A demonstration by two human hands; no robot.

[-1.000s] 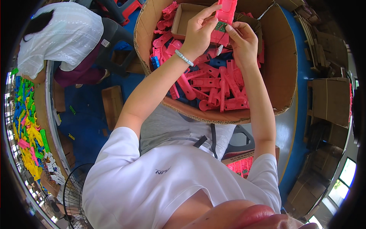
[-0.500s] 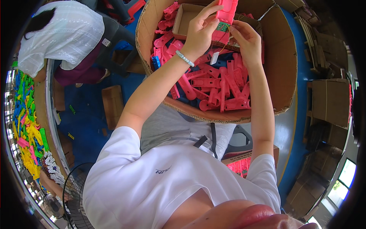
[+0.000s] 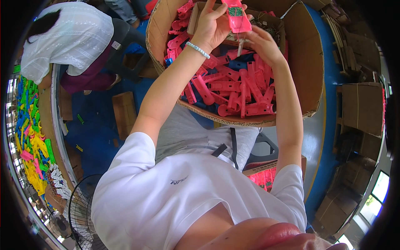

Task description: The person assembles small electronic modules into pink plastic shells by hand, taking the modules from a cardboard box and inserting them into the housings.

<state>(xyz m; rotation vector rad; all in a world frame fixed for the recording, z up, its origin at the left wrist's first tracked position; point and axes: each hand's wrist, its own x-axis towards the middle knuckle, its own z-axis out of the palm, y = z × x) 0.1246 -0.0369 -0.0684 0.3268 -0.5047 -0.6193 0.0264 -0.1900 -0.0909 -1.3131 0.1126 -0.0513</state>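
My left hand (image 3: 213, 28) grips a pink plastic housing (image 3: 241, 26) at the top of the view. A small green circuit board (image 3: 236, 11) sits in it. Close against the housing's lower end is my right hand (image 3: 265, 45), its fingers bent together; what they pinch is hard to make out. A white piece (image 3: 240, 48) hangs below on a thin wire. Beneath both hands, a large cardboard box (image 3: 306, 62) holds many loose pink plastic parts (image 3: 225, 86) and a few blue ones.
Inside the large box is a smaller cardboard tray (image 3: 194, 18) with wired parts. Left, a person in a white top (image 3: 68, 37) bends by a table heaped with coloured plastic parts (image 3: 35, 143). A black fan (image 3: 83, 208) stands lower left, stacked cartons (image 3: 361, 109) at right.
The housing has moved slightly left and turned, so its circuit board now faces up near the top. My right hand has shifted down to its lower end. The white piece hangs more upright.
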